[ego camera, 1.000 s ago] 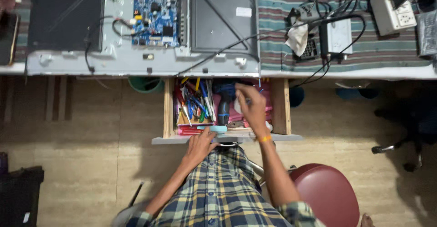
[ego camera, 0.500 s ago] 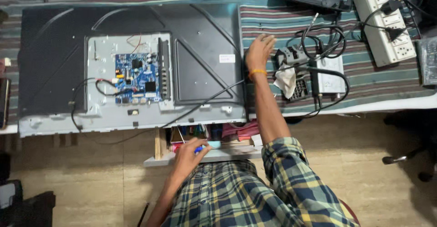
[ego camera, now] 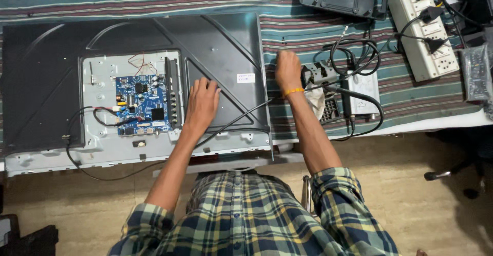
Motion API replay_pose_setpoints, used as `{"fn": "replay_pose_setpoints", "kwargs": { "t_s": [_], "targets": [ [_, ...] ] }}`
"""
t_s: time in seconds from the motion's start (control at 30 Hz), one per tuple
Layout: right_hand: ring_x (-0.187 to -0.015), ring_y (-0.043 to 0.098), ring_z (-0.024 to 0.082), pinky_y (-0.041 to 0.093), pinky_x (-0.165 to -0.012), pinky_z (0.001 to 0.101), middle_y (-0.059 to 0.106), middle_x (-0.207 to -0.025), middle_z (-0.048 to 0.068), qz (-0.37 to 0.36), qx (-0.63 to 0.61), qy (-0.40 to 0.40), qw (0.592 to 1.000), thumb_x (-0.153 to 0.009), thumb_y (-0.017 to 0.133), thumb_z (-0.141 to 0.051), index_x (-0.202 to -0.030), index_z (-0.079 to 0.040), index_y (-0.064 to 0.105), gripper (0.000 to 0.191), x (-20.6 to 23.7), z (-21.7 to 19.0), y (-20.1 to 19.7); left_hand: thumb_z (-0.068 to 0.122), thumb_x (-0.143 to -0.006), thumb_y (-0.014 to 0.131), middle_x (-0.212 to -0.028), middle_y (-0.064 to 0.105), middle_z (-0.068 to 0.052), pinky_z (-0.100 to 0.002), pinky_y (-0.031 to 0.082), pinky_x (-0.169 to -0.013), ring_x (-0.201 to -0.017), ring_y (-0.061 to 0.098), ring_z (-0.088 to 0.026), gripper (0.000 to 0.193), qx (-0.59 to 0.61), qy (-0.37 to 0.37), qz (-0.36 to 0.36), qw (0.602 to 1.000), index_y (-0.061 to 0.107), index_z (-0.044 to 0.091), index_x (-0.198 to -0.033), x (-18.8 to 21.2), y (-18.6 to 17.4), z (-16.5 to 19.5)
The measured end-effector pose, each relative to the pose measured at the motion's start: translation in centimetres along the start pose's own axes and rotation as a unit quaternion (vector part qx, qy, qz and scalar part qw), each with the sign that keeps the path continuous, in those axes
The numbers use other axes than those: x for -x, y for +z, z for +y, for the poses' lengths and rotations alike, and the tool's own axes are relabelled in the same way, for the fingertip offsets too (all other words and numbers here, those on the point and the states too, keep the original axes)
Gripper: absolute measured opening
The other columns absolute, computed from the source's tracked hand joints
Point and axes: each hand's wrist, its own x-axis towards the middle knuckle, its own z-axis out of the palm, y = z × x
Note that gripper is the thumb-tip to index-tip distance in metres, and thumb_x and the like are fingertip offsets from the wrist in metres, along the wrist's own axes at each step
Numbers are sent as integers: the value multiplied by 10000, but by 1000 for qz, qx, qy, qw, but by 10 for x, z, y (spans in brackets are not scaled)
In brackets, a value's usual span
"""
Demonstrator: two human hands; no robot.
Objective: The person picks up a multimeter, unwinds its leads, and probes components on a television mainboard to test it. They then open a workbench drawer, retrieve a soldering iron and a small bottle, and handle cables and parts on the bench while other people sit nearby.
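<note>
It was an electronics repair workshop: an opened television (ego camera: 138, 81) with its blue circuit board (ego camera: 140, 104) bare lay on a striped bench cloth (ego camera: 287, 35), beside a power strip (ego camera: 423, 27) and tangled cables (ego camera: 354, 56).

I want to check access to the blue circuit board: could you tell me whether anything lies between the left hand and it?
Only the black ridge along the board's right edge separates the left hand from the blue circuit board.

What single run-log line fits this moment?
left hand: flat on black television back panel | right hand: on striped cloth beside panel | blue circuit board: exposed
</note>
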Motion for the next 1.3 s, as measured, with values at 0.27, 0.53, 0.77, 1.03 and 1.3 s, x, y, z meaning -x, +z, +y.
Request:
{"fn": "replay_pose_setpoints", "kwargs": {
  "t_s": [0.27,0.53,0.77,1.03,1.3],
  "targets": [
    [-816,722,412,573,-738,446,719,-839,254,-133,-104,169,971,-801,731,-92,-865,-9,762,109,3,-2,-19,299,-849,781,-1130,611,-159,-463,418,-893,-1054,551,-338,439,4,22,75,997,666,9,-1158,9,-11,-4],
    [-787,744,241,565,-714,338,750,-900,155,-191,-346,31,918,-900,745,-81,-1042,-18,737,155,45,-117,-61,314,-1085,570,-1185,660,-184,-434,523,-1003,-1108,637,-291,420,827,-322,40,459,603,-68,-1258,5,58,16],
    [-793,757,291,581,-738,368,756,-889,171,46,-239,81,966,-853,631,74,-1080,-3,758,271,-31,-36,-28,-25,-988,547,-1275,636,-240,-413,421,-1148,-1296,614,-356,236,820,-282,30,498,583,-105,-1208,11,50,5],
    [-1122,593,427,491,-965,468,693,-1194,240,27,-24,-12,999,-915,530,20,-1070,30,713,240,-28,-9,3,15,-1016,571,-1170,700,-212,-381,545,-1081,-1173,688,-321,187,783,-346,16,516,625,-82,-1167,21,14,13],
    [-889,611,448,507,-774,538,668,-944,265,-13,65,-12,998,-946,559,-25,-909,14,660,115,-42,0,7,19,-1019,565,-1172,704,-205,-390,557,-1062,-1155,693,-311,181,787,-336,4,517,627,-61,-1169,22,13,19]
  ]
}}
